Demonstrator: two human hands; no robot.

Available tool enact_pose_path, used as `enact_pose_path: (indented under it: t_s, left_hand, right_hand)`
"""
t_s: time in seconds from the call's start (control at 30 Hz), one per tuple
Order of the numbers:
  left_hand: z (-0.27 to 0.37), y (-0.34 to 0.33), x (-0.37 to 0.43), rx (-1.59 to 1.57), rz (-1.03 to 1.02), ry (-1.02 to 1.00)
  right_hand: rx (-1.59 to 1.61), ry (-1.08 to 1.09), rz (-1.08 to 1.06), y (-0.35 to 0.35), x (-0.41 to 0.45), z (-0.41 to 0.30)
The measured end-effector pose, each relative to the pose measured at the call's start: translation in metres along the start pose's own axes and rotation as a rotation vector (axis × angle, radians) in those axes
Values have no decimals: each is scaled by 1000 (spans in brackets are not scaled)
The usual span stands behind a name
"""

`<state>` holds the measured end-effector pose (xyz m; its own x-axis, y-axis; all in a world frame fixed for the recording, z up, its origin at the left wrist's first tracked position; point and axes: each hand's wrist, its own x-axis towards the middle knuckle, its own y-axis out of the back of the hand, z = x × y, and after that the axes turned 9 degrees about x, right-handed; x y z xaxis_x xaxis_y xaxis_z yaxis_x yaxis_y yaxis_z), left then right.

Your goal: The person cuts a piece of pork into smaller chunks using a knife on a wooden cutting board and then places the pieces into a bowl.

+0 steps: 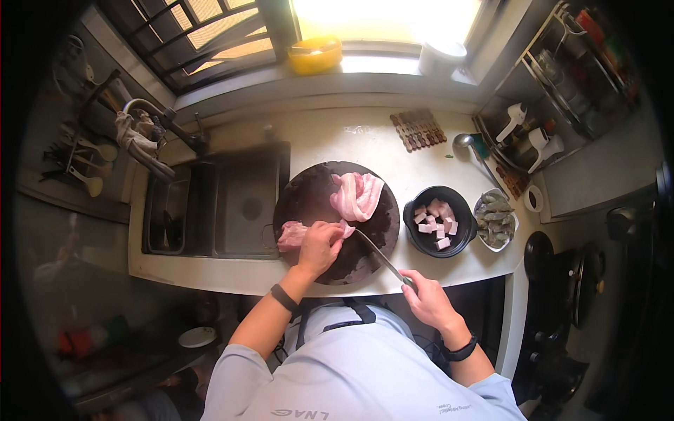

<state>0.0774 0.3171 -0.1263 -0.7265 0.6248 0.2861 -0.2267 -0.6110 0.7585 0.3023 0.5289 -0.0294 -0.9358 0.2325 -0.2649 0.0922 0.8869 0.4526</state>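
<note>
My left hand (320,246) presses down on a strip of raw pork (293,235), which pokes out on both sides of the fingers. In my right hand (429,299) is the handle of a kitchen knife (380,254); its blade slants up and left, the tip close to the strip's right end. Both rest over a round dark cutting board (337,273). A larger folded slab of pork belly (358,196) lies on the board's upper right. To the right stands a black pot (413,239) holding several pale pork cubes (436,223).
A white bowl of raw shrimp (495,221) sits right of the pot. Behind are a wooden trivet (418,130) and a ladle (466,142). A steel sink (245,210) with a faucet (197,139) is at left. Pans (538,255) hang at right.
</note>
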Motion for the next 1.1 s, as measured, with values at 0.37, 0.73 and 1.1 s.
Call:
enact_pose_path:
  t_s: [0.37,0.73,1.1]
  left_hand:
    - [5,0,2,-76,16,42]
    - [6,-3,-6,-49,99,12]
    - [6,-8,-7,44,109,-33]
  right_hand:
    - [93,-48,109,-18,-5,-21]
    - [43,51,122,-60,42,-20]
    - [-55,138,72,-65,53,-12]
